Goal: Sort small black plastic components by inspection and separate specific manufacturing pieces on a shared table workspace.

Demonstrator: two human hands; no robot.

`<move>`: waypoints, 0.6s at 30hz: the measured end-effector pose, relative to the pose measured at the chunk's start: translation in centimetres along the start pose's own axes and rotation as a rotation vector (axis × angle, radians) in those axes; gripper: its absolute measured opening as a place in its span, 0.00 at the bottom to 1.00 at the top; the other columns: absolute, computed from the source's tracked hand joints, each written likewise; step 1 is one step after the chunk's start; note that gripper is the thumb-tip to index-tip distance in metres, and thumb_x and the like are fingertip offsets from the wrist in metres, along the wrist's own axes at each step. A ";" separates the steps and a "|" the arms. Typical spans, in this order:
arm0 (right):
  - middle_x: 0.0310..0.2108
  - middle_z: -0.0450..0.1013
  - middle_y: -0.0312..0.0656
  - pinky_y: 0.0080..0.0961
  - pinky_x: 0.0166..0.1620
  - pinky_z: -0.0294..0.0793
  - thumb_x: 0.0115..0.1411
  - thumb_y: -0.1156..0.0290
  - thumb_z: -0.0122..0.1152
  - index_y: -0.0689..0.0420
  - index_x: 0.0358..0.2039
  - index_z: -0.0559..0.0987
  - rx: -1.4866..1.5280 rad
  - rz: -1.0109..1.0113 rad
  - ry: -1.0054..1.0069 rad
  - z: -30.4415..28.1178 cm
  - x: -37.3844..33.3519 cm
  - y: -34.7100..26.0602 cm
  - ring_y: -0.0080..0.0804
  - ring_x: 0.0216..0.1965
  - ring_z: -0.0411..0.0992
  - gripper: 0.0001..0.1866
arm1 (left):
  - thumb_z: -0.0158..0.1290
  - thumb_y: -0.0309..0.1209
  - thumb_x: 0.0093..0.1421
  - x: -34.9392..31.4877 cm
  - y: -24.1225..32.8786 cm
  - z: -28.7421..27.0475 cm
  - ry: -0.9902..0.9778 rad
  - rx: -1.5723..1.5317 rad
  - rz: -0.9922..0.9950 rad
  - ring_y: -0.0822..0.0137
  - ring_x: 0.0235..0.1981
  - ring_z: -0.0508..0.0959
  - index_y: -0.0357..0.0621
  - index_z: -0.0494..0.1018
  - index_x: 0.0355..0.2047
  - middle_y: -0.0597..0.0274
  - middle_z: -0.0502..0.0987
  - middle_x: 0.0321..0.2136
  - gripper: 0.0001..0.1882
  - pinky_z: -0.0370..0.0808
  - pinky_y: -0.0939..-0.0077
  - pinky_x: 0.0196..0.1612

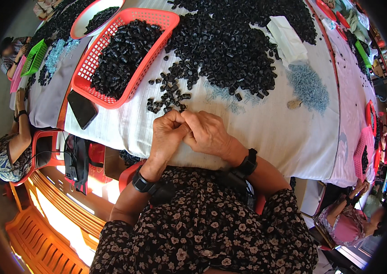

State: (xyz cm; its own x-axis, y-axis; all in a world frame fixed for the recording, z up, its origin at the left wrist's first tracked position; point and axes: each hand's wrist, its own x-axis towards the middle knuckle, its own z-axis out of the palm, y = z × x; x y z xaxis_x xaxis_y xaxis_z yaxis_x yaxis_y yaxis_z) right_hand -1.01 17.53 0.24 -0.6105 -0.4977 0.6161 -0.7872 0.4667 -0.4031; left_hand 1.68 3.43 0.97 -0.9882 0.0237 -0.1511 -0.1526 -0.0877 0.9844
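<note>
My left hand [167,136] and my right hand [208,132] meet at the table's near edge, fingers pinched and thumbs together. A bit of something black shows at the fingertips, but what they grip is mostly hidden. Just beyond them lie a few loose small black plastic caps [171,93], spilling from a large black heap [225,50]. Small clear bluish pieces [237,104] are scattered along that heap's near side. A denser pile of clear bluish pieces [307,86] sits to the right.
A red plastic basket [78,75] full of black caps stands at left, with a dark phone [82,109] beside it. A folded white cloth or paper [287,39] rests right of the heap. Other people [13,148] sit at neighbouring tables; an orange chair [42,239] stands lower left.
</note>
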 end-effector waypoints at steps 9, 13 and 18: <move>0.27 0.71 0.44 0.31 0.30 0.73 0.53 0.75 0.58 0.58 0.35 0.73 0.334 0.261 0.044 -2.9 1.1 2.6 0.42 0.26 0.72 0.09 | 0.48 0.18 0.58 -0.5 4.3 -2.9 0.181 -0.096 0.238 0.75 0.22 0.74 0.36 0.70 0.34 0.62 0.75 0.22 0.04 0.71 0.83 0.27; 0.28 0.70 0.43 0.32 0.30 0.73 0.52 0.76 0.58 0.60 0.32 0.73 0.056 0.346 -0.041 -4.4 1.0 4.6 0.41 0.28 0.72 0.06 | 0.49 0.22 0.60 1.5 7.3 -6.2 0.313 0.102 0.332 0.76 0.22 0.73 0.35 0.72 0.36 0.63 0.75 0.23 0.05 0.70 0.83 0.28; 0.29 0.68 0.45 0.32 0.30 0.73 0.51 0.76 0.59 0.60 0.33 0.74 -0.180 0.307 -0.096 -2.8 0.7 4.0 0.40 0.30 0.72 0.08 | 0.51 0.26 0.59 4.7 9.9 -9.4 0.414 0.303 0.413 0.75 0.24 0.75 0.35 0.73 0.38 0.62 0.76 0.24 0.09 0.71 0.83 0.29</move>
State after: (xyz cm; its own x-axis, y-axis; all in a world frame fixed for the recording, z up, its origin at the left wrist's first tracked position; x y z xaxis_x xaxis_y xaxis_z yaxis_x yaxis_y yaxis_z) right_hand -4.36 21.08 0.97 -0.8278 -0.3770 0.4155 -0.5437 0.7217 -0.4284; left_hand -4.56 -6.71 9.12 -0.8963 -0.3420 0.2821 0.1901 0.2784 0.9415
